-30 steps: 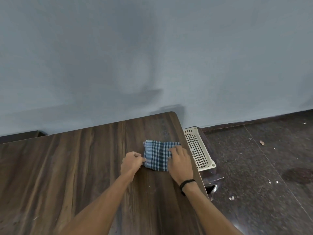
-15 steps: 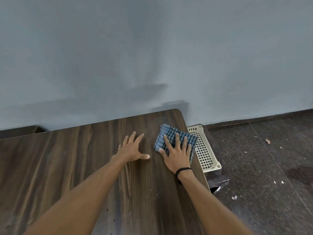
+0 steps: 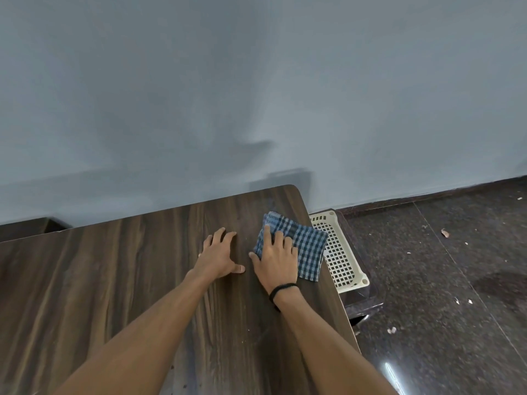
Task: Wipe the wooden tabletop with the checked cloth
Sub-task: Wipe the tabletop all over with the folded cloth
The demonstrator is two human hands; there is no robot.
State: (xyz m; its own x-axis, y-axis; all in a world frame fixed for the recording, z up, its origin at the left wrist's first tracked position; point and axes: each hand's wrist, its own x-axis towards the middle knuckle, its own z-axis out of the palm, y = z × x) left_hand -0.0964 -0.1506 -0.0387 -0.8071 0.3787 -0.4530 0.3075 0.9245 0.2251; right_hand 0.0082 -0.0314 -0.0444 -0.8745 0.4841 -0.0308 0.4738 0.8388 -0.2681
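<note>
Right hand now leftward on checked cloth, fingers close together; basket beside tabletop.

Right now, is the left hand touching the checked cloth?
Apart. The head view shows bare tabletop between the left hand, flat on the wood, and the checked cloth, which only the right hand presses.

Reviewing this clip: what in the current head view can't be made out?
In the head view:
checked cloth: left part under the right hand.
cream basket: left side behind the tabletop edge.
tabletop: cut off by the left and bottom frame edges.
floor specks: too small to identify.
</note>
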